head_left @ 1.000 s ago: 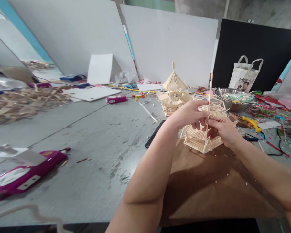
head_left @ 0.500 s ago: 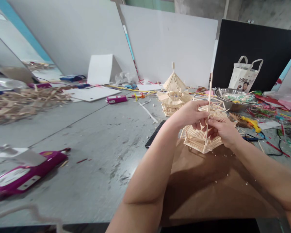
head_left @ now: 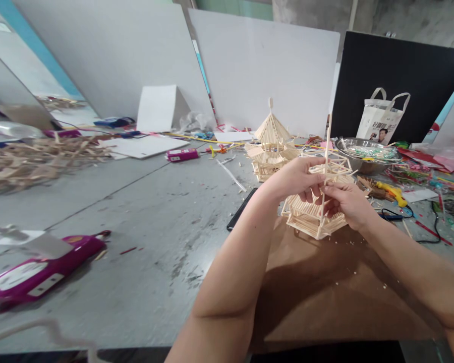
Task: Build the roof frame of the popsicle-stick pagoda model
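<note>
A long thin wooden stick (head_left: 328, 138) stands nearly upright, pinched between the fingers of my left hand (head_left: 300, 179). My right hand (head_left: 346, 199) grips the same stick just below, its fingertips close to those of the left. The stick's lower end comes down at the near corner of a wooden-stick model (head_left: 306, 227); whether it is fixed there I cannot tell. Both hands partly cover this model, which has slatted sides and an open frame on top. Behind it stands a tiered stick pavilion (head_left: 272, 133) with a pointed roof.
Brown paper (head_left: 325, 292) lies under the near model. A dark phone-like slab (head_left: 242, 209) sits left of it. A yellow glue gun (head_left: 393, 193) and a metal bowl (head_left: 366, 156) are on the right. Purple power strips (head_left: 49, 267) and a heap of wood strips (head_left: 41, 159) are at left.
</note>
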The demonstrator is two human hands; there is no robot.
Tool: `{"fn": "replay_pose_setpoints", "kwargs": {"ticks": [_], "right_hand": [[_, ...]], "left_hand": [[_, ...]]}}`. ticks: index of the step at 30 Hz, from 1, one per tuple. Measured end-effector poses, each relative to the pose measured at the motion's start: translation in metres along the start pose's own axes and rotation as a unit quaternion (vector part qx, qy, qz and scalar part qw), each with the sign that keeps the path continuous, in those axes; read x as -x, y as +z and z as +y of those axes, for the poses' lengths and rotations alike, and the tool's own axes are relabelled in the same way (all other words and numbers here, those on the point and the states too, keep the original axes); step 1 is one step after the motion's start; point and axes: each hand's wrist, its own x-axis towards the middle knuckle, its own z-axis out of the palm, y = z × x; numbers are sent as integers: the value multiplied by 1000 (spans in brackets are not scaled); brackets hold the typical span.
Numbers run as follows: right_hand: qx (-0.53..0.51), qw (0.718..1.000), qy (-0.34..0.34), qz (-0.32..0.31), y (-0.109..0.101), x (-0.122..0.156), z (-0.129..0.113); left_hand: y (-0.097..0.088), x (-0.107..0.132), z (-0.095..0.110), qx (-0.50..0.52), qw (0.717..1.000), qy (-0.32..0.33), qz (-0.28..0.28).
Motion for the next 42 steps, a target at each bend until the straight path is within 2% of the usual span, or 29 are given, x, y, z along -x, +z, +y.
{"fn": "replay_pose_setpoints", "kwargs": {"ticks": [27, 31, 33, 36, 39, 41, 42], "right_hand": [[-16, 1000, 6, -7, -1, -2, 3], [-6, 1000, 0, 5, -2, -2, 3], [1, 1000, -4, 14, -3, 0, 3], [29, 999, -33, 24, -11, 8, 2], [128, 985, -115, 20, -28, 21, 3], [249, 949, -194, 17, -42, 31, 6], [319, 918, -235, 25, -49, 35, 8]], "left_hand": [[1, -1, -4, -23, 1000, 15, 13], [1, 2, -3, -54, 997, 33, 44], [2, 7, -2, -85, 991, 60, 83], [7, 17, 3, -151, 960, 123, 200], [22, 28, 11, -241, 886, 217, 329], [38, 35, 18, -307, 837, 288, 350], [47, 37, 20, -347, 815, 324, 334]]}}
